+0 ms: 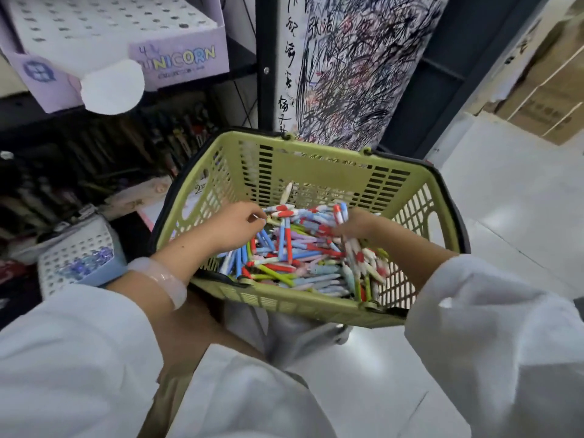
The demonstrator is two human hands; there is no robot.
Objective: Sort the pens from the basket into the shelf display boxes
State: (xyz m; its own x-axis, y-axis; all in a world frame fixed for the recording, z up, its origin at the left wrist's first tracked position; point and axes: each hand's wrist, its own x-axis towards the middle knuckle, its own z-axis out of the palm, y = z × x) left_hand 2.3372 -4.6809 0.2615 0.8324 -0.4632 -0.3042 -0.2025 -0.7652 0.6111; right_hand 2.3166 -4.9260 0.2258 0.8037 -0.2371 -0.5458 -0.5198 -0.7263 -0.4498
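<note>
Pens [284, 248] lie heaped in the green basket [316, 172]; the left hand [235, 226] pinches one with curled fingers, the right hand [358, 226] grips a bundle of white pens [363, 260]

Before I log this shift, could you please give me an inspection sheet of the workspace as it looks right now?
Surface: pale floor; the green basket sits in front of the person.
Job's things: mixed pens piled in the basket; a purple display box on the shelf, its holes look unfilled.
Clutter: a small blue box at lower left; dark stock on the lower shelves, too blurred to tell.
Hands: left hand pinches among the pens; right hand grips a bundle of pens.
Cables: nothing seen.
Surroundings: scribbled test paper on the shelf end; cartons at right.
</note>
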